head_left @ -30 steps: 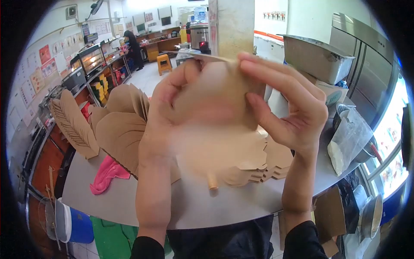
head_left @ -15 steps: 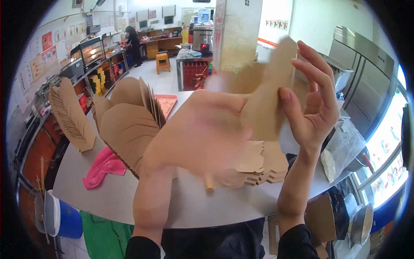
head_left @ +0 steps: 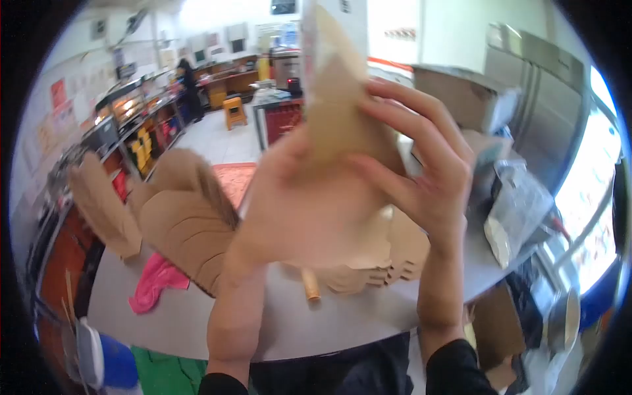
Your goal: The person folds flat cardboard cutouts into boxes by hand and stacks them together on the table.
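A folded brown cardboard piece (head_left: 339, 99) stands upright between my hands, above the grey table (head_left: 283, 329). My right hand (head_left: 421, 158) pinches its right side between thumb and fingers. Blurred by motion, my left hand (head_left: 309, 210) is against its lower left part, and its fingers are mostly hidden. Below the hands lies a stack of flat brown cardboard pieces (head_left: 408, 247), with a small tan roll (head_left: 310, 284) at its left. Nested brown cardboard pieces (head_left: 181, 220) stand to the left of my left hand.
A pink cloth (head_left: 157, 282) and another cardboard stack (head_left: 102, 207) are at the left. A red tray (head_left: 235, 181) lies behind. At the right are a plastic bag (head_left: 520, 204) and a large metal container (head_left: 461, 99). Someone in dark clothes (head_left: 189, 92) stands far back.
The cardboard piece and my right hand have moved left since half a second ago. The piece now stands more upright and narrower at its top. The camera view has shifted too.
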### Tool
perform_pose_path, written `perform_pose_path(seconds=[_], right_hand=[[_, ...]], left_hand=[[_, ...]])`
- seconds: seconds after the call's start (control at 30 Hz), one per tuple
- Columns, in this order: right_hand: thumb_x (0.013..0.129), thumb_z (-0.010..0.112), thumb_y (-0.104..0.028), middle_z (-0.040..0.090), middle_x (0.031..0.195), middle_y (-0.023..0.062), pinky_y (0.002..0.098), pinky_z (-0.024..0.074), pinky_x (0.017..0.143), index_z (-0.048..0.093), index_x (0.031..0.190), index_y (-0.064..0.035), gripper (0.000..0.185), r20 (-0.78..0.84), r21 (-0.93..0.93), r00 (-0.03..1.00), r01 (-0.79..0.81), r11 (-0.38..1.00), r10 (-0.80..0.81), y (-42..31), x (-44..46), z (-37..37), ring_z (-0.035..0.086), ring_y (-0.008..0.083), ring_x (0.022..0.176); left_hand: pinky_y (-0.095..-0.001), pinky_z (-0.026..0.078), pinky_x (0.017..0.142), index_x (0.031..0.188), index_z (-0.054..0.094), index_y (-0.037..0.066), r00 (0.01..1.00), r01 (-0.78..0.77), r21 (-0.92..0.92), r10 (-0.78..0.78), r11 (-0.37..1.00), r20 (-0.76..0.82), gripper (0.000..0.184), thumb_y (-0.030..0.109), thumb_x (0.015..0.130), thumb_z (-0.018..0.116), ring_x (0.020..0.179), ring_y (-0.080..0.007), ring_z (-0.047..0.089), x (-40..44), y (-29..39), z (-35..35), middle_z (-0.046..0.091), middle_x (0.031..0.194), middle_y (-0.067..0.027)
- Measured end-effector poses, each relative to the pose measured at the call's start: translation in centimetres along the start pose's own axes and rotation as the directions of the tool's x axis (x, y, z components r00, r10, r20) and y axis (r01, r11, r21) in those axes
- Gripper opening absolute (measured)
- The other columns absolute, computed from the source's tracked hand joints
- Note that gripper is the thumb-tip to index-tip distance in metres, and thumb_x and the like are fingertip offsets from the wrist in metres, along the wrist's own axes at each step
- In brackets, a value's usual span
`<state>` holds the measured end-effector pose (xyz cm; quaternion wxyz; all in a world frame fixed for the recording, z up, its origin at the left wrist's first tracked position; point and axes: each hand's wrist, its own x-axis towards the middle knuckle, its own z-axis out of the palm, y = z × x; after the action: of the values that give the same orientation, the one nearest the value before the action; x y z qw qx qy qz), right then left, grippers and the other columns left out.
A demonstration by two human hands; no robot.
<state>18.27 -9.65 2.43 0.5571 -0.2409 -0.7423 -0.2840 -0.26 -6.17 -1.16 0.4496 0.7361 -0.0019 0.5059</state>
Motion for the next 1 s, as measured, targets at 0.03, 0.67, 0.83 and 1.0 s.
perform_pose_path(seconds=[0.03, 0.67, 0.83, 1.0], right_hand=[[0.073, 0.090, -0.011, 0.069, 0.129, 0.0146, 0.0374, 0.0553, 0.099, 0.074, 0.120, -0.0033, 0.051, 0.002, 0.039, 0.999, -0.032, 0.999, 0.032, -0.2, -0.4, 0.2, 0.068, 0.0291, 0.117], [0.071, 0.077, -0.016, 0.074, 0.078, 0.0110, 0.0417, 0.0574, 0.071, 0.081, 0.088, -0.0141, 0.017, 0.054, 0.274, 0.998, -0.044, 0.961, 0.030, 4.7, -1.8, -0.2, 0.072, 0.0334, 0.077], [0.072, 0.080, -0.023, 0.072, 0.073, 0.0104, 0.0427, 0.0566, 0.066, 0.080, 0.086, -0.0149, 0.017, 0.027, 0.209, 0.999, -0.036, 0.977, 0.031, 5.1, -1.8, -1.7, 0.070, 0.0329, 0.069], [0.076, 0.080, -0.020, 0.071, 0.071, 0.0076, 0.0398, 0.0568, 0.061, 0.079, 0.085, -0.0149, 0.010, -0.163, 0.114, 0.986, 0.040, 0.993, -0.021, 5.8, -2.0, -0.9, 0.070, 0.0302, 0.063]], left_hand=[[-0.0329, 0.054, 0.101, 0.143, 0.050, 0.002, 0.997, -0.044, 0.116, 0.052, 0.992, -0.064, 0.066, -0.005, 0.084, 0.080, 0.119, -0.0173, 0.063, -0.3, -0.7, -0.8, 0.062, 0.134, -0.0092], [-0.0312, 0.052, 0.100, 0.134, 0.058, -0.003, 0.942, 0.140, 0.666, 0.109, 0.732, -0.318, 0.046, 0.003, 0.092, 0.077, 0.112, -0.0167, 0.066, -0.3, -0.4, -1.6, 0.068, 0.125, -0.0124], [-0.0265, 0.054, 0.089, 0.111, 0.064, 0.001, 0.911, 0.031, 0.684, 0.261, 0.729, -0.319, 0.039, -0.012, 0.079, 0.082, 0.100, -0.0140, 0.066, 3.0, -0.3, -1.1, 0.071, 0.103, -0.0080], [-0.0260, 0.058, 0.084, 0.100, 0.061, 0.006, 0.731, -0.219, 0.530, 0.498, 0.819, -0.467, 0.041, -0.006, 0.073, 0.089, 0.093, -0.0118, 0.065, 5.1, -3.6, -1.6, 0.063, 0.088, -0.0006]])
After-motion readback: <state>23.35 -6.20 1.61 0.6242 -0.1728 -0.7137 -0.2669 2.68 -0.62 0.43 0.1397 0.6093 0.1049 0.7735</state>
